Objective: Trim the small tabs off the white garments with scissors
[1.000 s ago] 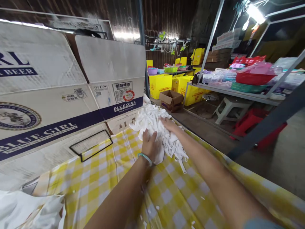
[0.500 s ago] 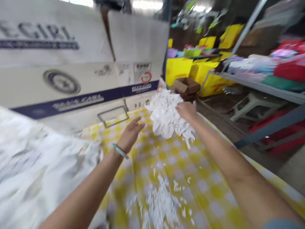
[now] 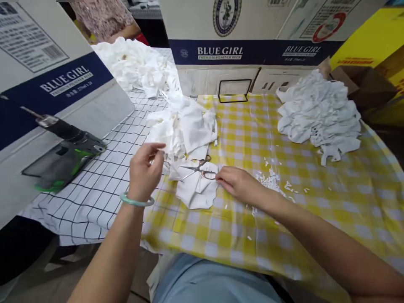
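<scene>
I'm seeing the right hand (image 3: 240, 183) pinching, as far as I can judge, one loop of the dark metal scissors with reddish-brown handles (image 3: 198, 169), which are lying blades apart on a folded piece of white fabric (image 3: 202, 200). The left hand (image 3: 143, 172) is hovering half-curled; I cannot tell whether it's gripping cloth. I'm judging this as handling the scissors; lifting is calling for care, since the blades are pointing leftward. White-and-navy cardboard panels (image 3: 189, 54) are bounding the far edge; yellow-and-white checked tablecloth (image 3: 243, 130) is leaving room rightward, towards scattered white clippings (image 3: 270, 181).
</scene>
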Demonstrator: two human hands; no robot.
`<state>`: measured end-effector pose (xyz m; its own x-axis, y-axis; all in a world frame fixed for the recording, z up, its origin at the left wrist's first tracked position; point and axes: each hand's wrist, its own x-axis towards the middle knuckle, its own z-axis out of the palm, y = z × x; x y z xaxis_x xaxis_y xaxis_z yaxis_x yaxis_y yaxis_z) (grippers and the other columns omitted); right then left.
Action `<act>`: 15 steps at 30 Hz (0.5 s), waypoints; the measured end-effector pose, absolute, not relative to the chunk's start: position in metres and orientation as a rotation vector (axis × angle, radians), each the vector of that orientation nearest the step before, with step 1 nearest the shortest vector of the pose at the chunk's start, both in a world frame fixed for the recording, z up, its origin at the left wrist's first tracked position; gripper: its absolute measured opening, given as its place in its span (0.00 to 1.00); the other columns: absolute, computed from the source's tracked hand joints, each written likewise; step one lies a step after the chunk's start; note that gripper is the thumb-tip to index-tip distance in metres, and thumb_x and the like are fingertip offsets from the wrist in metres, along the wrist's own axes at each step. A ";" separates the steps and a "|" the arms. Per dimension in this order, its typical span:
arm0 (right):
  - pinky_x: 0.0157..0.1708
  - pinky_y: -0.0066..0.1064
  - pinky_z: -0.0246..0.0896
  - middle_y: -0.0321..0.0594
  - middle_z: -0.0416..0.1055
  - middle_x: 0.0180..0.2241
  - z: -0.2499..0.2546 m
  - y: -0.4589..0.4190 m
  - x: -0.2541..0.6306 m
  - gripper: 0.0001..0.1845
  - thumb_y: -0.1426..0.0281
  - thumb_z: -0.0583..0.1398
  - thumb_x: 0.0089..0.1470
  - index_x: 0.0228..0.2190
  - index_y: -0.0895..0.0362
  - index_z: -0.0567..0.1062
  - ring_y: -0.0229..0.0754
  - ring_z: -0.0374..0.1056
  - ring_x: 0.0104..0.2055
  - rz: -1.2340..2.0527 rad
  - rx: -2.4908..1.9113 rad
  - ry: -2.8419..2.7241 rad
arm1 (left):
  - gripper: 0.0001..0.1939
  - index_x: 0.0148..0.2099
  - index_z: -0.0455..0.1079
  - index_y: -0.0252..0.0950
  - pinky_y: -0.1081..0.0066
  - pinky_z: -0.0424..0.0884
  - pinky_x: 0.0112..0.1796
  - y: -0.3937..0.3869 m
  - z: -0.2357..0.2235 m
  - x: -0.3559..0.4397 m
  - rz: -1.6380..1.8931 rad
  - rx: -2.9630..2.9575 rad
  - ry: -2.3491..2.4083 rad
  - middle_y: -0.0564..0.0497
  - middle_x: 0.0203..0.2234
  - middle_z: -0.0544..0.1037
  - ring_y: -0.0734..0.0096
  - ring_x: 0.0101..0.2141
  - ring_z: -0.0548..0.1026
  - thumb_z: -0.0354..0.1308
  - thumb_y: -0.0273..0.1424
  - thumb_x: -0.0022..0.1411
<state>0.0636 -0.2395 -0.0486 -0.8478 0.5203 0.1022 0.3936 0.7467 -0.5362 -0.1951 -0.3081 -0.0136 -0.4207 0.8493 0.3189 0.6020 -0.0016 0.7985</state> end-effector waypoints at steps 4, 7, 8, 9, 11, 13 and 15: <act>0.42 0.32 0.64 0.46 0.72 0.38 -0.060 -0.232 0.019 0.11 0.77 0.52 0.63 0.39 0.60 0.74 0.42 0.69 0.41 0.662 -0.889 -2.674 | 0.08 0.38 0.73 0.37 0.68 0.74 0.38 -0.332 -0.048 -0.204 1.196 1.698 1.911 0.49 0.35 0.77 0.68 0.36 0.76 0.52 0.28 0.62; 0.43 0.31 0.62 0.46 0.71 0.40 -0.056 -0.220 -0.005 0.12 0.80 0.53 0.59 0.38 0.60 0.75 0.42 0.67 0.43 0.624 -0.838 -2.773 | 0.08 0.38 0.71 0.37 0.67 0.74 0.39 -0.337 -0.060 -0.203 1.194 1.732 1.870 0.48 0.35 0.76 0.67 0.38 0.75 0.51 0.26 0.62; 0.43 0.31 0.61 0.45 0.71 0.40 -0.053 -0.218 -0.011 0.12 0.81 0.54 0.57 0.38 0.59 0.75 0.42 0.66 0.43 0.617 -0.808 -2.819 | 0.08 0.38 0.71 0.37 0.67 0.73 0.39 -0.338 -0.063 -0.203 1.193 1.740 1.873 0.48 0.36 0.76 0.66 0.38 0.75 0.50 0.26 0.62; 0.42 0.31 0.60 0.45 0.70 0.40 -0.051 -0.217 -0.016 0.11 0.80 0.55 0.56 0.37 0.59 0.76 0.43 0.66 0.43 0.610 -0.782 -2.866 | 0.08 0.39 0.71 0.37 0.66 0.73 0.39 -0.340 -0.065 -0.204 1.185 1.749 1.878 0.47 0.36 0.76 0.66 0.39 0.75 0.50 0.26 0.63; 0.41 0.33 0.59 0.45 0.70 0.40 -0.045 -0.214 -0.023 0.10 0.79 0.57 0.53 0.35 0.59 0.76 0.45 0.64 0.42 0.589 -0.746 -2.954 | 0.08 0.39 0.70 0.37 0.67 0.72 0.38 -0.344 -0.066 -0.205 1.145 1.775 1.883 0.48 0.36 0.76 0.66 0.38 0.75 0.49 0.25 0.63; 0.42 0.35 0.58 0.47 0.69 0.40 -0.038 -0.211 -0.026 0.08 0.76 0.59 0.50 0.33 0.59 0.76 0.48 0.63 0.43 0.569 -0.732 -3.032 | 0.09 0.41 0.70 0.38 0.67 0.72 0.38 -0.348 -0.067 -0.205 1.077 1.814 1.880 0.48 0.37 0.77 0.66 0.38 0.75 0.49 0.26 0.64; 0.43 0.37 0.57 0.47 0.69 0.41 -0.033 -0.205 -0.028 0.08 0.73 0.60 0.49 0.34 0.58 0.77 0.50 0.63 0.45 0.566 -0.725 -3.099 | 0.08 0.41 0.70 0.38 0.66 0.72 0.40 -0.351 -0.067 -0.205 0.999 1.864 1.878 0.48 0.37 0.77 0.65 0.39 0.74 0.50 0.27 0.65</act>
<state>-0.0277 -0.2046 -0.0327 -0.8956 0.4129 -0.1658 0.4448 0.8385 -0.3148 -0.2048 -0.3510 -0.0669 -0.1037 0.9627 0.2499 0.7453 -0.0912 0.6605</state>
